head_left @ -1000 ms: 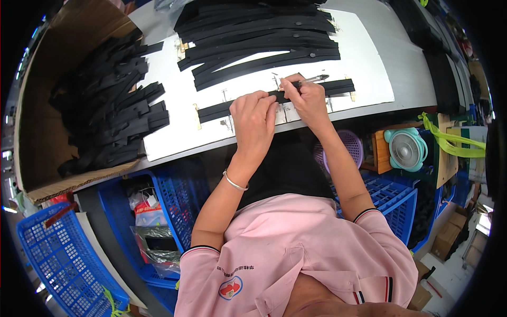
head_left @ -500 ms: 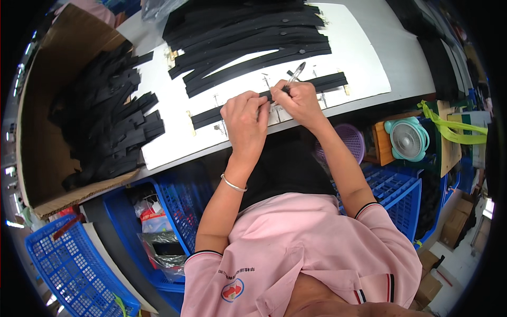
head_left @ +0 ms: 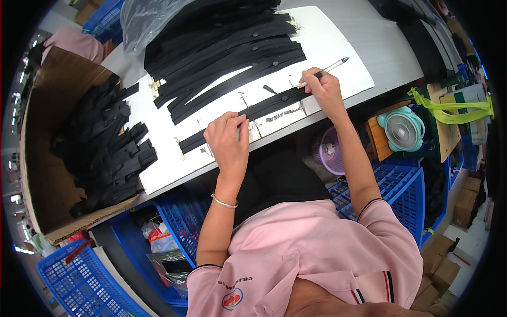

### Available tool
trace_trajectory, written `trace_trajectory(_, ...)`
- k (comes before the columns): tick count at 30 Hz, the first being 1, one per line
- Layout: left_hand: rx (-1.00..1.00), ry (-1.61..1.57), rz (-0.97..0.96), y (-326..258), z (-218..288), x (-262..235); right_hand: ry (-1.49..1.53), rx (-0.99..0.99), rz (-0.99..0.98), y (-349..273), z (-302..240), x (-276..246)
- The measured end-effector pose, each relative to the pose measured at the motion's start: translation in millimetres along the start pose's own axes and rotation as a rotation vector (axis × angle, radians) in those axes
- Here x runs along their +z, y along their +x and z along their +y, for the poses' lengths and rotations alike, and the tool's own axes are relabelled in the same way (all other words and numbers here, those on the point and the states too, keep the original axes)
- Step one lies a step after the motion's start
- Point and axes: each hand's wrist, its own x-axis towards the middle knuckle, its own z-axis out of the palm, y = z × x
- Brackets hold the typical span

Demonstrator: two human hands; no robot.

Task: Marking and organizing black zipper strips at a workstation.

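A long black fabric strip point(head_left: 259, 110) lies across the white board point(head_left: 338, 50) near its front edge, with a small round dark piece point(head_left: 285, 98) on it. My left hand point(head_left: 227, 138) has its fingers bent down on the strip, thumb close beside them, holding it against the board. Farther right, my right hand point(head_left: 323, 91) is closed around a clear-barrelled pen point(head_left: 334, 64). Its lower end sits near the strip's right part, mostly hidden by the fingers. A short black piece point(head_left: 269, 89) rests on the board just beyond the strip.
Many black strips point(head_left: 227, 53) cover the board's far part. On the left, a cardboard box point(head_left: 45, 158) holds more strips. A plastic bag point(head_left: 140, 26) lies at the back. Beside the table stand blue crates point(head_left: 398, 185), a purple basket point(head_left: 323, 153) and a small teal fan point(head_left: 402, 129).
My right hand has moved right along the strip with the pen, away from my left hand. The left hand stays on the strip. The whole view has shifted slightly.
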Motion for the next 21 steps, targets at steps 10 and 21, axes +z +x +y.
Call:
trace_trajectory(10, 0.174, -0.155, -0.048, 30.4, 45.3, 53.3, 0.03, 0.045, -0.046, 0.3, 5.7, 4.0)
trace_trajectory(21, 0.174, -0.108, -0.09, 33.8, 51.0, 72.9, -0.133, -0.03, -0.07, 0.2, 9.1, 3.8)
